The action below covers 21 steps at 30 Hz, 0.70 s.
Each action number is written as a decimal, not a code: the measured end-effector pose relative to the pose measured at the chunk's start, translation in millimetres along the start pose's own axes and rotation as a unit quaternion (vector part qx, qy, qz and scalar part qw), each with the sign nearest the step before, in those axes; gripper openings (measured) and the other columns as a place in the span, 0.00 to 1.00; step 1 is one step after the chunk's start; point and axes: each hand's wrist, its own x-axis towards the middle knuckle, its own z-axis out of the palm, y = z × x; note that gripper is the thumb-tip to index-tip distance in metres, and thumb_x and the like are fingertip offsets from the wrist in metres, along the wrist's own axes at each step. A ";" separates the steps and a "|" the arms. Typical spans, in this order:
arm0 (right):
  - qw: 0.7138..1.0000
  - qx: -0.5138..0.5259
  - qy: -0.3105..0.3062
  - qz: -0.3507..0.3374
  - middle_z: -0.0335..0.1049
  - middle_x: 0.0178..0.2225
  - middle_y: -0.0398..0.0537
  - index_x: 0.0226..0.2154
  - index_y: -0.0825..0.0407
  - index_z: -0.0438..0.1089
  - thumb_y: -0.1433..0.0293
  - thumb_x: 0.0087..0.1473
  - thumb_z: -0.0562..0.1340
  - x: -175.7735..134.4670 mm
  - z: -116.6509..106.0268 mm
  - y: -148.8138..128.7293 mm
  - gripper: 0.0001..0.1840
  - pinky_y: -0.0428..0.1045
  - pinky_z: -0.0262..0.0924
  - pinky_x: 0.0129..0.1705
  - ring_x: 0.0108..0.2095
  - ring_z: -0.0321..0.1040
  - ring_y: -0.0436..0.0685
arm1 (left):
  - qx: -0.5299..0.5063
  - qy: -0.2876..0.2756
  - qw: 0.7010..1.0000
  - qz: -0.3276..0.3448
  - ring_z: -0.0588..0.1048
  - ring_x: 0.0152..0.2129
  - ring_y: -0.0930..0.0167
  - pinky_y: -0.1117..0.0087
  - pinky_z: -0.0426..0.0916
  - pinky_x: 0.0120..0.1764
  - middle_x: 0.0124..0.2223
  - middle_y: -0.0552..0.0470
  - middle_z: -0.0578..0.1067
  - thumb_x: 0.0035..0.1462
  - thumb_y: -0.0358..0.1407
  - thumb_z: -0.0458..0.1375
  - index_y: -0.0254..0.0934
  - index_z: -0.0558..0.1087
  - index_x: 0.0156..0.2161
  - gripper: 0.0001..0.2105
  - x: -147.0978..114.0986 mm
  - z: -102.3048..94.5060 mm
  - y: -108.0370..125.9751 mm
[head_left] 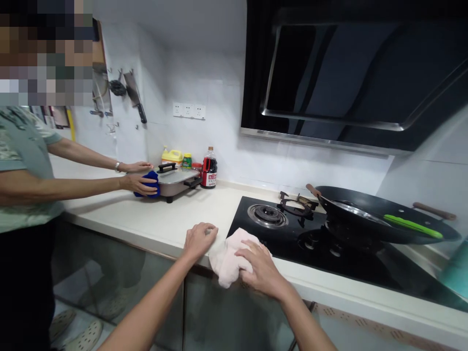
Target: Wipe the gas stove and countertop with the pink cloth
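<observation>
My right hand (pixel 259 265) is pressed on a pale pink cloth (pixel 228 256), its fingers bent over the fabric. The cloth lies bunched at the front left corner of the black gas hob (pixel 292 256), part of it drooping over the counter edge. To the left, my left hand (pixel 199 240) rests on the white counter (pixel 161 224) with nothing in it, its fingers loosely bent and the thumb apart. Behind the right hand sits a bare burner (pixel 267 215). A removed-looking pan support (pixel 298 207) stands behind that, tilted near the wall.
On the left a person holds a blue cloth (pixel 151 184) against a lidded electric pan (pixel 179 183). A soy sauce bottle (pixel 209 169) stands behind it. A large wok (pixel 365 219) with a green-handled tool (pixel 413 226) covers the right burner. The range hood (pixel 329 78) hangs above.
</observation>
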 end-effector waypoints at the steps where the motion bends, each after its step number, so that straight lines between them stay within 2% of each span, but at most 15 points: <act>1: 0.999 0.026 -0.033 0.002 0.57 0.70 0.51 0.59 0.40 0.70 0.71 0.50 0.65 1.3 -3.0 4.4 0.33 0.71 0.40 0.71 0.71 0.50 0.67 | -0.028 0.000 1.000 0.011 0.75 0.52 0.61 0.55 0.64 0.59 0.49 0.49 0.81 0.62 0.42 0.54 0.43 0.79 0.42 0.12 -1.1 0.3 4.3; 3: 0.994 0.092 -0.063 0.000 0.54 0.72 0.51 0.66 0.39 0.63 0.66 0.50 0.67 1.6 -8.9 14.1 0.40 0.70 0.40 0.72 0.73 0.47 0.67 | -0.084 0.000 0.994 0.069 0.74 0.54 0.62 0.57 0.65 0.60 0.53 0.47 0.79 0.62 0.42 0.56 0.42 0.79 0.46 0.13 -5.9 3.5 18.0; 4: 0.990 0.134 -0.051 0.004 0.53 0.73 0.52 0.68 0.40 0.60 0.64 0.51 0.67 0.0 -11.7 20.1 0.43 0.68 0.43 0.72 0.72 0.48 0.66 | -0.104 -0.005 0.989 0.106 0.73 0.56 0.62 0.57 0.64 0.61 0.56 0.46 0.78 0.61 0.43 0.57 0.42 0.79 0.48 0.15 -9.6 6.3 26.9; 6: 0.977 0.209 0.020 0.025 0.57 0.71 0.54 0.70 0.44 0.57 0.61 0.58 0.63 -7.6 -17.1 36.9 0.39 0.62 0.51 0.70 0.70 0.55 0.63 | -0.111 -0.040 0.979 0.169 0.70 0.61 0.60 0.55 0.62 0.64 0.63 0.44 0.73 0.61 0.46 0.59 0.43 0.77 0.55 0.19 -18.9 14.1 46.5; 7: 0.971 0.224 0.069 0.040 0.60 0.69 0.54 0.68 0.45 0.61 0.60 0.61 0.60 -14.1 -20.1 48.2 0.33 0.61 0.55 0.69 0.68 0.59 0.62 | -0.097 -0.073 0.974 0.191 0.68 0.63 0.58 0.52 0.61 0.65 0.66 0.44 0.70 0.59 0.49 0.62 0.44 0.76 0.57 0.23 -24.2 19.1 55.8; 9: 0.968 0.183 0.154 0.069 0.67 0.64 0.54 0.58 0.46 0.71 0.57 0.65 0.57 -32.4 -27.5 76.1 0.23 0.63 0.56 0.68 0.65 0.63 0.63 | -0.046 -0.149 0.964 0.216 0.64 0.66 0.51 0.44 0.58 0.65 0.69 0.42 0.67 0.53 0.55 0.67 0.48 0.75 0.60 0.31 -35.1 30.9 70.8; 12: 0.971 0.046 0.207 0.106 0.74 0.57 0.54 0.44 0.45 0.79 0.53 0.62 0.59 -67.8 -40.0 122.2 0.19 0.69 0.54 0.67 0.62 0.66 0.68 | 0.022 -0.204 0.950 0.235 0.62 0.67 0.43 0.33 0.53 0.64 0.69 0.40 0.67 0.42 0.61 0.71 0.50 0.73 0.62 0.42 -51.2 53.1 82.5; 14: 0.965 -0.002 0.219 0.145 0.75 0.54 0.55 0.40 0.46 0.80 0.51 0.61 0.58 -88.4 -45.5 145.9 0.21 0.69 0.58 0.65 0.59 0.69 0.68 | 0.034 -0.195 0.948 0.247 0.60 0.67 0.41 0.30 0.51 0.64 0.70 0.40 0.66 0.41 0.61 0.71 0.50 0.71 0.64 0.44 -62.0 70.3 86.5; 16: 0.960 -0.001 0.217 0.178 0.75 0.54 0.55 0.40 0.46 0.80 0.50 0.63 0.56 -100.3 -47.1 159.1 0.23 0.63 0.63 0.62 0.57 0.71 0.66 | 0.032 -0.170 0.949 0.264 0.60 0.67 0.40 0.30 0.53 0.63 0.70 0.40 0.66 0.40 0.61 0.72 0.49 0.70 0.64 0.45 -73.5 88.8 92.5; 21: 0.970 0.036 0.175 0.164 0.74 0.55 0.53 0.42 0.46 0.81 0.49 0.65 0.52 -100.2 -43.9 163.5 0.27 0.58 0.66 0.60 0.57 0.72 0.63 | 0.039 -0.094 0.938 0.332 0.64 0.63 0.42 0.36 0.61 0.60 0.67 0.39 0.68 0.43 0.60 0.70 0.48 0.68 0.65 0.44 -105.8 135.9 126.3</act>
